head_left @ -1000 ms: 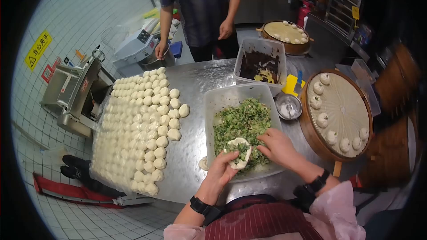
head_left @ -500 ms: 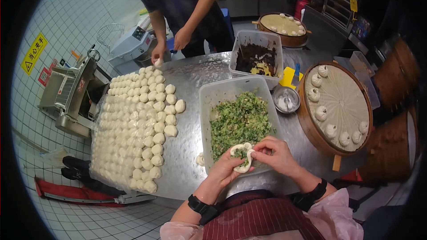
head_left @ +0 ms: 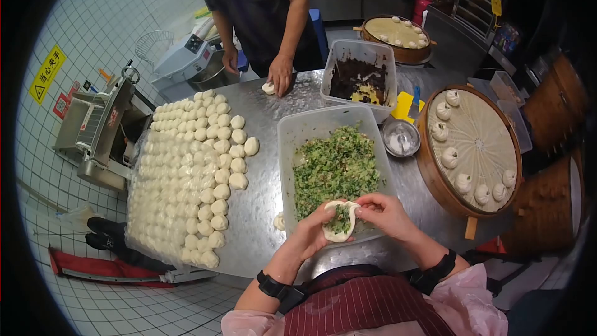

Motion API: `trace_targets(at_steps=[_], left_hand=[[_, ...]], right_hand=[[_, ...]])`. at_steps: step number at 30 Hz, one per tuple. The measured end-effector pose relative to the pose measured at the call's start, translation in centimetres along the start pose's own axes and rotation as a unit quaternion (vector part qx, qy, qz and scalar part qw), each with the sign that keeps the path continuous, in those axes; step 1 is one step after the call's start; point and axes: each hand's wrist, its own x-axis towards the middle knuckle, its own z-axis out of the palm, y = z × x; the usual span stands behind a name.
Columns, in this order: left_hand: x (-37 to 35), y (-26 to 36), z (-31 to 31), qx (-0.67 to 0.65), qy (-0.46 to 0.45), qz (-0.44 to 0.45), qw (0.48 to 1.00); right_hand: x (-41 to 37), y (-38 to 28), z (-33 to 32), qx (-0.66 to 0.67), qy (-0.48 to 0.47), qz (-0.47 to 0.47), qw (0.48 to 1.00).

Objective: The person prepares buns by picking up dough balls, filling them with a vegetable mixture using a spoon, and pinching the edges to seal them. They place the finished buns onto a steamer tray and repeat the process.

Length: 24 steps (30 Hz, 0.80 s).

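A half-formed bun (head_left: pixel 329 235) with chopped green filling in its open middle is held over the near edge of a plastic tub. My left hand (head_left: pixel 307 236) cradles its left side, with the thumb near the rim. On the right, the fingers of my right hand (head_left: pixel 387 214) pinch the edge of the dough wrapper. Just beyond both hands, the plastic tub (head_left: pixel 291 126) holds green vegetable filling (head_left: pixel 336 165). A small dough piece (head_left: pixel 279 221) lies on the table by the tub's left wall.
Many dough balls (head_left: pixel 219 193) cover the table's left, partly under plastic film (head_left: pixel 155 211). A bamboo steamer (head_left: pixel 476 143) with several buns stands right, beside a metal bowl (head_left: pixel 401 138). A dark-filling tub (head_left: pixel 357 81) sits behind. Across the table, a co-worker's hand (head_left: pixel 282 74) touches dough.
My right fingers have shifted slightly on the wrapper's rim, and more filling shows in the bun. The co-worker's hand moved from the dough rows rightward, with a dough piece now on the table.
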Motion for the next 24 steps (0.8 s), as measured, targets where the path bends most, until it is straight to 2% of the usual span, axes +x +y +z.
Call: trace_targets(at_steps=[1,2,4,6,9,10,11,12,13,15,16,20,21,22,24], left_hand=[[0.0,0.2,0.2,-0.057,0.019,-0.038,0.997],[0.2,0.0,0.0,-0.057,0.019,-0.038,0.997],[0.8,-0.9,-0.5,0.149,0.069,-0.018,0.986],[1.0,-1.5,-0.9,0.192,0.064,0.0,0.979],[1.1,-1.7,-1.1,0.268,0.046,0.025,0.962],[1.1,-1.7,-1.2,0.303,0.035,0.03,0.952],[1.0,-1.7,-1.0,0.303,0.034,0.03,0.952],[0.8,-1.6,-0.6,0.337,0.04,0.079,0.937],[0.6,-1.5,-0.3,0.37,0.045,0.129,0.919],[0.5,-0.9,0.0,0.387,0.042,0.122,0.913],[0.3,-0.7,0.1,0.404,0.038,0.114,0.907],[0.0,0.1,0.2,0.321,0.036,0.07,0.944],[-0.1,0.6,0.0,0.144,0.023,0.009,0.989],[-0.1,0.8,-0.1,-0.038,0.009,-0.052,0.998],[0.3,0.1,-0.5,-0.009,0.02,-0.037,0.999]], right_hand=[[0.0,0.0,0.0,0.001,0.0,0.0,1.0],[0.0,0.0,-0.1,-0.007,0.006,-0.004,1.0],[-0.1,0.0,-0.2,-0.015,0.013,-0.008,1.0],[-0.1,-0.1,-0.3,-0.099,0.0,-0.131,0.986],[-0.4,-0.8,-0.2,-0.112,-0.04,-0.184,0.976],[-0.4,-0.6,-0.1,-0.111,-0.04,-0.183,0.976],[-0.2,-0.3,0.1,-0.049,-0.032,-0.12,0.991],[-0.1,-0.2,0.1,0.012,-0.024,-0.056,0.998],[-0.1,-0.5,0.0,0.012,-0.024,-0.057,0.998],[-0.2,-1.2,-0.1,-0.104,-0.053,-0.09,0.989],[-0.2,-1.0,-0.1,-0.105,-0.055,-0.089,0.989],[0.2,0.0,-0.4,-0.046,-0.011,-0.104,0.993],[0.2,0.1,-0.5,-0.03,0.008,-0.096,0.995],[0.2,0.1,-0.5,-0.031,0.008,-0.096,0.995],[0.2,-0.2,-0.4,-0.017,0.015,-0.084,0.996]])
